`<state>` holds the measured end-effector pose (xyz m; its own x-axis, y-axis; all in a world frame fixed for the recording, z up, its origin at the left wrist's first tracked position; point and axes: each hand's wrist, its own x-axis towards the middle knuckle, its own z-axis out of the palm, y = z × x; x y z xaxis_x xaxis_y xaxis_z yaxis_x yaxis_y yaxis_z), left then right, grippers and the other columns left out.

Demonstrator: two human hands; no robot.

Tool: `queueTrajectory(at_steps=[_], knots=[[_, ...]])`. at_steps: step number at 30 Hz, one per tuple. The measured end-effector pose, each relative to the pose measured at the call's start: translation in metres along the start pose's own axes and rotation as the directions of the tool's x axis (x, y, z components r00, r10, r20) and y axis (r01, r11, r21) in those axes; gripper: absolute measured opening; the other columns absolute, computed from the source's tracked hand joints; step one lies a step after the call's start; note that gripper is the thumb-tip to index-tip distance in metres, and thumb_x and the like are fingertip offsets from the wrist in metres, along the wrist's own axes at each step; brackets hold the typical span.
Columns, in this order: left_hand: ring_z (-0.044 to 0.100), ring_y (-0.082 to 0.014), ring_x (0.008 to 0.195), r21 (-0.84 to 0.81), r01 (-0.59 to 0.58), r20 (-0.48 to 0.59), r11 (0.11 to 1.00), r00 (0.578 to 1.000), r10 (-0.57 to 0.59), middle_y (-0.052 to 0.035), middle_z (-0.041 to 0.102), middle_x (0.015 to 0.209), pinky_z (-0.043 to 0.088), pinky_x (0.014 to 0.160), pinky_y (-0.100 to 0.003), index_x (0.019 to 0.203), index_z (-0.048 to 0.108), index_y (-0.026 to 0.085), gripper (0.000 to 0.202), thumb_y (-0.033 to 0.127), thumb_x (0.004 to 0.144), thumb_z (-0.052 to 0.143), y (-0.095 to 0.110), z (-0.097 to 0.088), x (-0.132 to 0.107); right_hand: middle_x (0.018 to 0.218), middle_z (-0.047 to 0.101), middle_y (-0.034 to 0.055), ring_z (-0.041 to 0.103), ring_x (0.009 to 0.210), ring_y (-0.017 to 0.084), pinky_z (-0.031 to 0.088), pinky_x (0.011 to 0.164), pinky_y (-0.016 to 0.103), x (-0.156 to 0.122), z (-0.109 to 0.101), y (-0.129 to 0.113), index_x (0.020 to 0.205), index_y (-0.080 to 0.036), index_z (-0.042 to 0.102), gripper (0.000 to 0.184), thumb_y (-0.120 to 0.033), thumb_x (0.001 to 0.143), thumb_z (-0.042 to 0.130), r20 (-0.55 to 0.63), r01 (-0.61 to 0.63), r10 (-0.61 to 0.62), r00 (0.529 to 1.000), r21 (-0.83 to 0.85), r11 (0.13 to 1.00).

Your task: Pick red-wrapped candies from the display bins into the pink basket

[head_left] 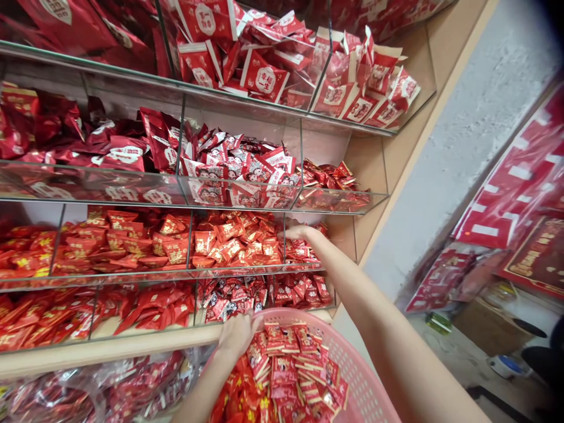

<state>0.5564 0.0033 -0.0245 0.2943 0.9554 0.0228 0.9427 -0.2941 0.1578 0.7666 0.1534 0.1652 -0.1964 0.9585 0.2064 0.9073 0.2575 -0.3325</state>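
My left hand (238, 336) is closed on the rim of a pink perforated plastic basket (359, 373) at the bottom of the view. Red candy packets (286, 367) fill the basket, with orange-red ones on its left side. My right hand (298, 231) reaches into a compartment of the second-lowest shelf, close to a glass divider. Small red packets (304, 251) lie just below that hand. Its fingers are blurred and partly hidden, so whether they hold anything is unclear. Orange-red packets (238, 238) fill the compartment to its left.
Glass-fronted shelves (247, 202) with glass dividers hold several sorts of red packets. A wooden side panel (399, 176) ends the shelving at the right. Clear bags (106, 388) lie beneath the bottom ledge. A cardboard box (491, 326) stands on the floor at the right.
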Motion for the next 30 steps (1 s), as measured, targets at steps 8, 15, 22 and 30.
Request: queueTrajectory(at_steps=[8,15,22,30], knots=[[0.064,-0.0259,0.082,-0.040,0.011,0.020,0.999,1.000,-0.010,-0.0126,0.068,0.087,0.046,0.070,-0.035,0.108,0.057,0.015,0.058,0.052,0.088,0.016,0.001,-0.003,-0.001,0.102,0.065,0.0035,0.059,0.088,0.016,0.045,0.077,0.023,-0.001,0.013,0.012,0.097,-0.018,0.064,0.029,-0.018,0.069,0.057,-0.077,0.057,-0.051,0.996,0.071,0.996],[0.064,-0.0253,0.083,-0.047,0.025,0.021,0.999,0.999,-0.024,-0.0122,0.068,0.087,0.045,0.071,-0.034,0.108,0.056,0.016,0.057,0.051,0.088,0.017,0.001,-0.003,-0.003,0.086,0.065,0.0047,0.057,0.080,0.015,0.043,0.075,0.024,-0.030,0.012,0.025,0.084,-0.013,0.065,0.020,-0.027,0.072,0.057,-0.191,0.144,-0.118,0.975,0.128,0.981],[0.064,-0.0275,0.082,-0.011,0.014,0.005,1.000,1.000,-0.014,-0.0137,0.068,0.086,0.046,0.070,-0.037,0.109,0.056,0.015,0.054,0.048,0.088,0.018,0.000,0.000,-0.001,0.071,0.060,0.0011,0.053,0.061,0.012,0.043,0.058,0.024,-0.063,0.017,0.046,0.080,-0.014,0.057,0.027,-0.039,0.068,0.059,-0.206,0.136,-0.047,0.977,0.443,0.886],[0.064,-0.0267,0.082,-0.034,0.016,0.023,0.999,1.000,-0.015,-0.0130,0.068,0.086,0.045,0.071,-0.036,0.109,0.056,0.016,0.054,0.049,0.088,0.019,0.001,-0.001,-0.002,0.106,0.057,0.0086,0.056,0.089,0.018,0.044,0.078,0.029,-0.070,0.014,0.017,0.119,-0.015,0.040,0.067,-0.022,0.059,0.068,-0.086,0.153,-0.143,0.986,0.119,0.981]])
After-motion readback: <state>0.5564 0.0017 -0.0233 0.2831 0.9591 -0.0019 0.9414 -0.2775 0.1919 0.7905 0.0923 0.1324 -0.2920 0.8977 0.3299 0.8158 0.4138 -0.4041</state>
